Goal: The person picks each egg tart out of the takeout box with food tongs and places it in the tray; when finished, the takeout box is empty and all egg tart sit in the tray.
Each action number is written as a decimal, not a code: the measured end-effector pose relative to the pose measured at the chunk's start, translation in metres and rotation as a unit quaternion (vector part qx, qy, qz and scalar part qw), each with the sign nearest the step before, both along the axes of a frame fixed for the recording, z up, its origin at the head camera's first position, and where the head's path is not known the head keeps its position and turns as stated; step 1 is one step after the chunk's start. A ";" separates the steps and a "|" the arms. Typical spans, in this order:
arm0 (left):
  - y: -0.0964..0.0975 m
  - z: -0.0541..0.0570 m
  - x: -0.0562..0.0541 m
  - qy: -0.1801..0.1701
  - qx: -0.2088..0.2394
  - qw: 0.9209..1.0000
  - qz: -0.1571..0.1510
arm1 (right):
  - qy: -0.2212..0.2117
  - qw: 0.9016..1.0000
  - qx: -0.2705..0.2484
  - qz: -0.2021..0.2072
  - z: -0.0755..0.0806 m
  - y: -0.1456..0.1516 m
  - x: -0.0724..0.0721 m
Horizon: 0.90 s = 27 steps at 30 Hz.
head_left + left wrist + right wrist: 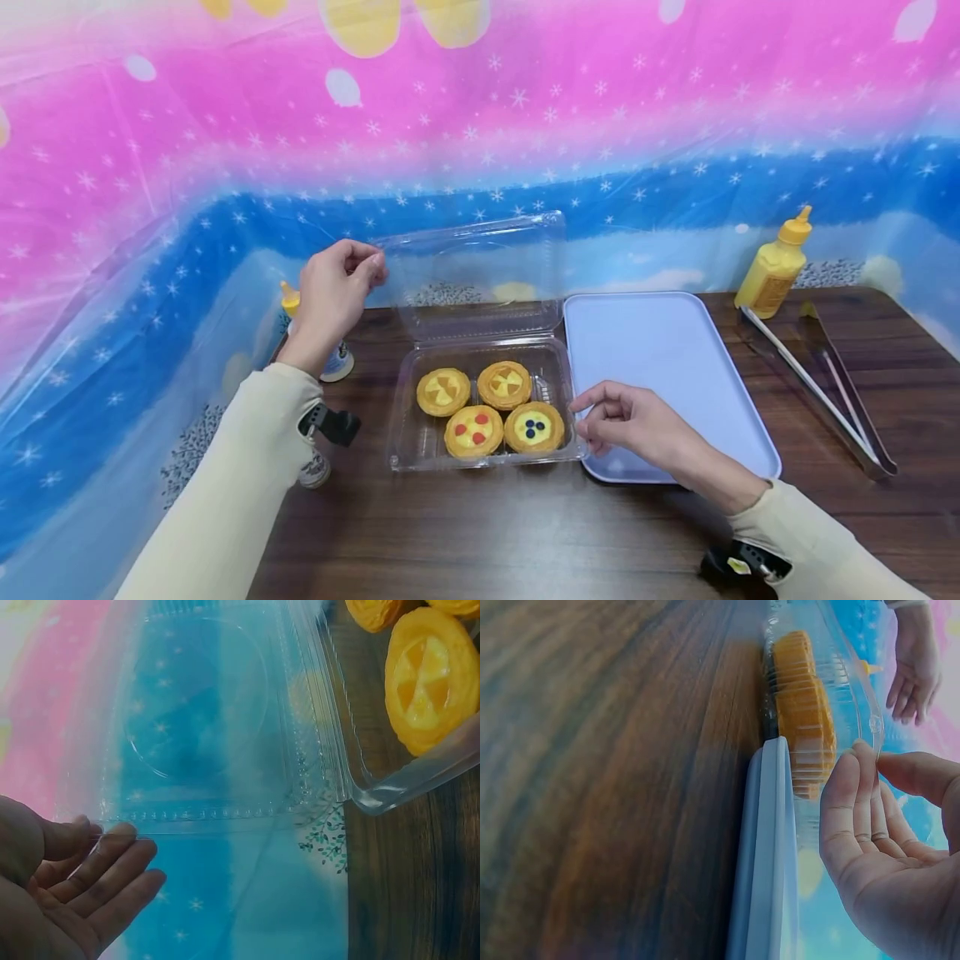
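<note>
A clear plastic clamshell box point(405, 446) stands on the table, its lid point(480, 267) raised upright at the back. Several egg tarts lie inside: two with yellow wedge-shaped toppings, one tart with red pieces point(474, 432) and one tart with dark blue berries point(534, 427). At the lid's upper left corner, my left hand point(337, 283) pinches the thin edge between thumb and fingers; the left wrist view shows the other fingers point(124, 900) loosely extended. My right hand point(637, 425) pinches the rim of the box's right side, above the tray's left edge, as the right wrist view shows.
A pale lavender tray point(652, 350) lies right of the box. Farther right are metal tongs point(817, 392) and a yellow squeeze bottle point(772, 267). Another bottle point(339, 362) stands partly behind my left forearm. A patterned cloth point(465, 125) hangs behind the table.
</note>
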<state>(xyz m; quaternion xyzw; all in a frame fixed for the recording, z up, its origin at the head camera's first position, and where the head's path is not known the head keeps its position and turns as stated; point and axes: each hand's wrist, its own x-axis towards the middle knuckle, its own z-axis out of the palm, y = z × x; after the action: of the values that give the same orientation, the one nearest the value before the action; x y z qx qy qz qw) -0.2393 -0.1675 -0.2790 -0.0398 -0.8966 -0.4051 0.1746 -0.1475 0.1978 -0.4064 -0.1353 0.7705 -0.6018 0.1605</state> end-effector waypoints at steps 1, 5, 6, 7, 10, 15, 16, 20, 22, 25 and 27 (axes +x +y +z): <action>0.000 0.000 -0.003 -0.008 0.000 1.000 0.001 | -0.001 1.000 -0.001 0.000 0.000 0.000 0.001; 0.003 -0.001 -0.014 -0.040 0.018 0.999 -0.004 | -0.004 1.000 0.002 0.003 -0.001 0.001 0.004; 0.004 -0.001 -0.017 -0.047 0.025 0.999 -0.006 | -0.003 1.000 0.004 0.005 0.000 0.001 0.005; 0.004 -0.003 -0.021 -0.053 0.034 0.998 -0.009 | -0.006 1.000 0.005 0.005 0.000 0.002 0.006; 0.007 -0.006 -0.030 -0.065 0.062 0.996 -0.017 | -0.009 1.000 0.007 0.004 0.000 0.003 0.008; 0.011 -0.016 -0.043 -0.053 0.104 0.993 -0.001 | -0.011 1.000 -0.005 0.011 0.000 0.004 0.012; 0.012 -0.019 -0.045 -0.048 0.110 0.993 0.004 | -0.010 1.000 -0.009 0.015 -0.001 0.004 0.013; 0.013 -0.027 -0.050 -0.047 0.113 0.992 0.020 | -0.010 0.999 -0.027 0.028 -0.001 0.003 0.017; 0.012 -0.031 -0.052 -0.058 0.108 0.992 0.020 | -0.008 0.999 -0.033 0.034 -0.002 0.004 0.018; 0.010 -0.036 -0.056 -0.079 0.097 0.992 0.009 | -0.007 0.998 -0.041 0.041 -0.004 0.005 0.020; 0.009 -0.041 -0.058 -0.090 0.087 0.992 -0.003 | -0.009 0.998 -0.046 0.043 -0.005 0.006 0.022</action>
<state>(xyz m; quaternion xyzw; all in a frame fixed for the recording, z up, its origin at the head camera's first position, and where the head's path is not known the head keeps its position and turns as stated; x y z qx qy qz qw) -0.2969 -0.1586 -0.3197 0.0099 -0.8697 -0.4843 0.0949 -0.1257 0.2038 -0.4113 -0.1703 0.7340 -0.6303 0.1872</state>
